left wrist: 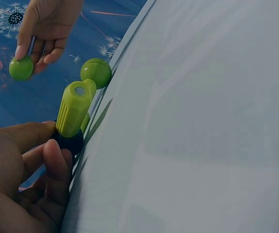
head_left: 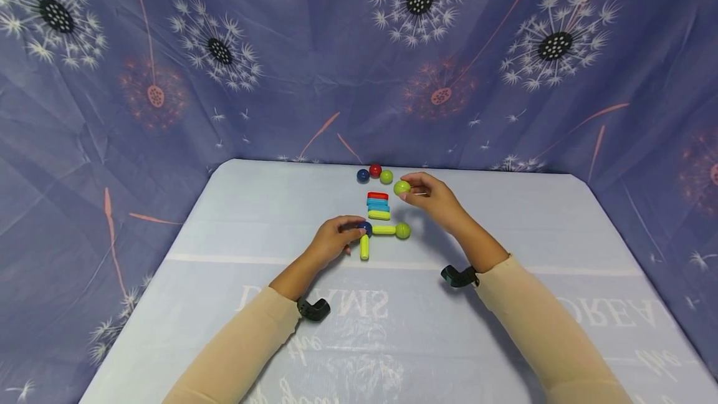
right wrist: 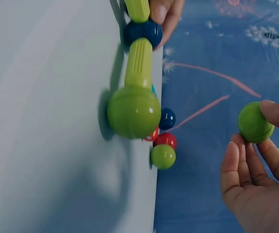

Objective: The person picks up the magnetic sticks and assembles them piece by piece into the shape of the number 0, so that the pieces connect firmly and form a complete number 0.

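My left hand [head_left: 331,240] pinches a dark blue ball [head_left: 366,228] between thumb and fingers at the middle of the table. Two yellow-green rods join that ball: one rod [head_left: 384,229] runs right to a green ball [head_left: 402,230], the other rod [head_left: 364,247] points toward me. In the left wrist view the near rod [left wrist: 73,111] shows its round end. Raised above the table, my right hand [head_left: 430,197] holds a loose green ball [right wrist: 255,122] in its fingertips, up and to the right of the joined pieces.
Behind the joined pieces lie a red rod [head_left: 378,196], two blue rods [head_left: 378,206] and a yellow-green rod [head_left: 379,215] in a stack-like row. Farther back sit a blue ball [head_left: 363,176], a red ball [head_left: 375,171] and a green ball [head_left: 386,176]. A patterned curtain [head_left: 314,67] hangs beyond the table edge.
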The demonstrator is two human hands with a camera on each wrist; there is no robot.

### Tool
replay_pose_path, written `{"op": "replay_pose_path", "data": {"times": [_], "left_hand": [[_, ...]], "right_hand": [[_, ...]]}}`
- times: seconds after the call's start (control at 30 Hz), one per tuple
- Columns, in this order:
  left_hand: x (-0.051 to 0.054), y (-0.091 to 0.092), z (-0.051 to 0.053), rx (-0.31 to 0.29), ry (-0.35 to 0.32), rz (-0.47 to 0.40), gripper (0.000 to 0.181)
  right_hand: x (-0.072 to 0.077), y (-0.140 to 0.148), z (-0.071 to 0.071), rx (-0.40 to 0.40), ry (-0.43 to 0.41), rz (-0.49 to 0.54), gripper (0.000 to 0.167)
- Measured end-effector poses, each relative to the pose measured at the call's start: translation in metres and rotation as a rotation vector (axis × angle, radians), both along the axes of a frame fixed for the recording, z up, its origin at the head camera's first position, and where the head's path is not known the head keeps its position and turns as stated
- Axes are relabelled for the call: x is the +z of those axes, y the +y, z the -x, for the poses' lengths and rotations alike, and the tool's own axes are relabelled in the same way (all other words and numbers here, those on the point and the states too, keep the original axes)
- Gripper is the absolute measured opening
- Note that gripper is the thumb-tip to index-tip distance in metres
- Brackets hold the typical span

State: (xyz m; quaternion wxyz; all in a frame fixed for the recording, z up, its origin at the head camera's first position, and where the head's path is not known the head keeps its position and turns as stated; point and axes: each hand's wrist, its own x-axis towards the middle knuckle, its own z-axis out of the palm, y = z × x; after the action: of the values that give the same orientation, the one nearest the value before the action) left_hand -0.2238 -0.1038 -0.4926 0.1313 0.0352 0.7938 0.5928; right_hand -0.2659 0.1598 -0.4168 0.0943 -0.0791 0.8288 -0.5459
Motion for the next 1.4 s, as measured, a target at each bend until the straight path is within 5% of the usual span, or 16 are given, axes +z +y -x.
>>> {"op": "replay_pose_path", "data": {"times": [0.7,1.4], "left_hand": [[0.001,-0.001,-0.001,-0.006,-0.004,0.005,0.037],[-0.004,-0.002,0.002,-0.014,0.017,-0.014,0.036]], "right_hand": [[-0.014,-0.014,-0.049,0.22,-0.009,0.009,0.042],[-0.037,-0.037,-0.075,0.443,0.06,-0.078,0.037]]}}
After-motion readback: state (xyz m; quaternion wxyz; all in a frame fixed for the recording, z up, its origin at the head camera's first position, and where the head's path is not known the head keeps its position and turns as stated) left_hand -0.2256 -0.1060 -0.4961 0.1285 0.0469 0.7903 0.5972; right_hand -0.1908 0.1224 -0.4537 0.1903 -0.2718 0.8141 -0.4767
